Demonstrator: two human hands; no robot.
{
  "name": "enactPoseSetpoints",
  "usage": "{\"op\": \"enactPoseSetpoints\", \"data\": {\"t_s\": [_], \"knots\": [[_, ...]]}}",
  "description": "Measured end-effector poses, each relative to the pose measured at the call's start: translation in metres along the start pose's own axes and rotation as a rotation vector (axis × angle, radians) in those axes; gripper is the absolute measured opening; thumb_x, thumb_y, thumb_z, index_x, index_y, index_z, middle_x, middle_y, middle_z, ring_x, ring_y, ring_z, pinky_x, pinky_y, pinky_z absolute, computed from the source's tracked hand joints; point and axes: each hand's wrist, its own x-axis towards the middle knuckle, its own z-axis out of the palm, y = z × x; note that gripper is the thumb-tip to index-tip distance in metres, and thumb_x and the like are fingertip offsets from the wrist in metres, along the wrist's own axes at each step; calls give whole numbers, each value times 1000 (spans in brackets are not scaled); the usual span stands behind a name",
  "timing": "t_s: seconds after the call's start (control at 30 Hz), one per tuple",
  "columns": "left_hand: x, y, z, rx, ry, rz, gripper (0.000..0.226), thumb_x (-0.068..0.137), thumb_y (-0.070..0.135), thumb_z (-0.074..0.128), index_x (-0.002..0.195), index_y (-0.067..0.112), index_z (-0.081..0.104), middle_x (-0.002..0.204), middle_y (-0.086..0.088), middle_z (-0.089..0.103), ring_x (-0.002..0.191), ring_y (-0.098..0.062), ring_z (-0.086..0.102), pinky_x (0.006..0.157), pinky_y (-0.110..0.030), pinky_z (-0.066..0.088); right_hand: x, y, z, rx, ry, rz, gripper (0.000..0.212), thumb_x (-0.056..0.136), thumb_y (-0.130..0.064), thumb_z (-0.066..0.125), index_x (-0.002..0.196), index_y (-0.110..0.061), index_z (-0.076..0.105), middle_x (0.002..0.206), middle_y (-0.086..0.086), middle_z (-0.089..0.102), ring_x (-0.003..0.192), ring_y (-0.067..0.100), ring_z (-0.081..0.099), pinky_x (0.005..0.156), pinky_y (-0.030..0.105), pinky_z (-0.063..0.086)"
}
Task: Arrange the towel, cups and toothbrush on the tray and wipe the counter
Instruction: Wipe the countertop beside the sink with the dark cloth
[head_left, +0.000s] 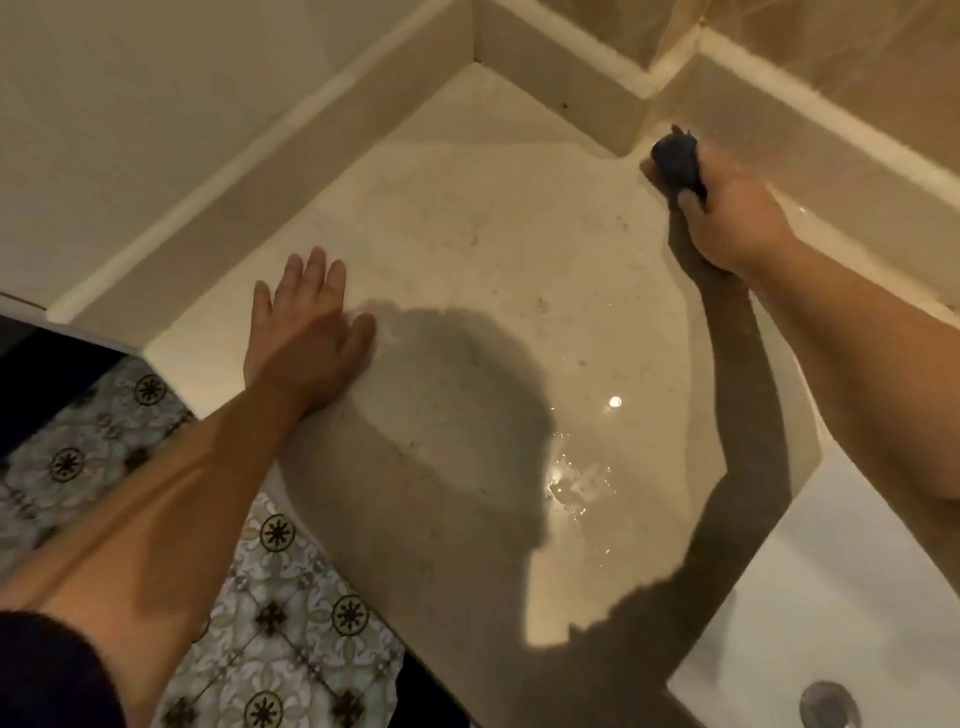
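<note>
The beige stone counter (467, 249) fills the middle of the view, with a wet patch (571, 483) glinting near its front right. My right hand (727, 213) is shut on a bunched dark cloth (678, 158) and presses it against the counter at the far right, next to the raised backsplash corner. My left hand (306, 332) lies flat on the counter's left side, fingers spread, holding nothing. No tray, cups, towel or toothbrush are in view.
A raised backsplash ledge (322, 119) runs along the back and steps forward at a corner post (623, 98). A white sink basin (831, 597) with a metal drain (830, 704) sits at the lower right. Patterned floor tiles (270, 597) lie beyond the counter's rounded front edge.
</note>
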Motion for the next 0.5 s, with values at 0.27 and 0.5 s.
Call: {"op": "enactPoseSetpoints", "data": {"t_s": [0.27,0.5], "knots": [[-1,0,0,-67,25,5,70,95,57,25,152,17,16,164,-12,13,150,-31,7,117,-59,7,2,-4,20,-275,-84,-207,51,94,-28,37,128,10,44,139,31,41,120,48,41,100,51,34],[5,2,3,-8,-31,-29,75,94,59,13,156,16,7,165,-8,1,151,-28,-2,119,-56,2,-179,-111,64,-9,-215,-465,46,92,-14,55,131,9,50,142,29,45,129,45,46,105,59,34]]}}
